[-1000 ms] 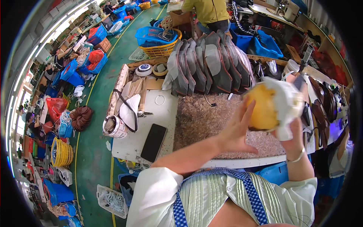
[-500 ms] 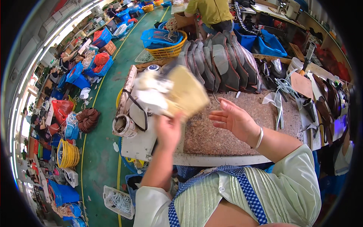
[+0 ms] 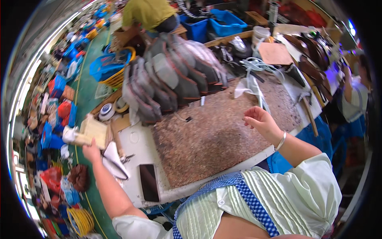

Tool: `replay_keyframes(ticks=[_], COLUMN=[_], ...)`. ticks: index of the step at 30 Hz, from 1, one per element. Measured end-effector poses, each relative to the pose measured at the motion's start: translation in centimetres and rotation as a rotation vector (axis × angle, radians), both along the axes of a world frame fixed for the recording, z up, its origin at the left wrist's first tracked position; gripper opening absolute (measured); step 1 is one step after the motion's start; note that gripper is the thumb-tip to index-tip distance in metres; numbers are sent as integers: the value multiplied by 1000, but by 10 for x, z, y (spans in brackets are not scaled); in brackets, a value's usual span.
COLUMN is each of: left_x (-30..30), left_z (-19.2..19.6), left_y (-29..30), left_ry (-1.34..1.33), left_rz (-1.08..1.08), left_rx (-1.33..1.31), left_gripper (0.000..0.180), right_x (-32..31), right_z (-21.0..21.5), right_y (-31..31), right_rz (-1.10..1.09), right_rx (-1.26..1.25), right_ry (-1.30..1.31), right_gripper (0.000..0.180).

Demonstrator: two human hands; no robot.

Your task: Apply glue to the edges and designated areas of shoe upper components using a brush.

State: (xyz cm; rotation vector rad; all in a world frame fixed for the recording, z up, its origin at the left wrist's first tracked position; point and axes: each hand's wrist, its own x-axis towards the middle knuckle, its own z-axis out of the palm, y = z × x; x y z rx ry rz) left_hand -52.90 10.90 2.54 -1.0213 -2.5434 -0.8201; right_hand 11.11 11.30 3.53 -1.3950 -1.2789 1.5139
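Note:
My left hand (image 3: 92, 152) is closed on the near edge of a pale yellow, flat, pad-like piece (image 3: 95, 129) at the left end of the table; a white bundle lies against it. Beside that hand is a white curved shoe piece (image 3: 113, 161) with dark trim. My right hand (image 3: 260, 122) hovers over the speckled brown work board (image 3: 215, 139), fingers loosely bent, holding nothing. A black phone (image 3: 149, 183) lies on the white tabletop, left of the board. Behind the board stands a row of grey and black shoe uppers (image 3: 167, 73) with reddish edges.
Pale straps (image 3: 256, 71) lie at the board's far right, near a tan square pad (image 3: 275, 53). A hammer (image 3: 309, 115) rests at the right edge. Blue bins (image 3: 227, 23) stand behind. One person in a yellow-green shirt (image 3: 147, 14) is ahead; another (image 3: 356, 95) is at right.
My left hand has carried the yellow piece and white bundle leftward to the table's end, uncovering the phone. My right hand's fingers have curled more. The view has turned right.

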Motion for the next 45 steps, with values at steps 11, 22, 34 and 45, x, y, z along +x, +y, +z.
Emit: replay_keyframes(ticks=[11,22,34,45], left_x=[97,169,154,149], left_z=[28,-2,-28,-19], left_y=[-24,30,117,130], left_ry=[522,-7,-1449,-1420], left_rz=[49,-620,-497,-538], left_rx=[308,164,316,235], left_gripper=[57,35,54,60], right_x=[39,195,4,-10], right_z=[12,18,18,-35], right_y=[106,137,165,243], right_rz=[-16,-271,235,-140], right_rx=[874,514,685,-174], right_ry=[-798,-1364,-755,89], right_gripper=[40,15,25,45])
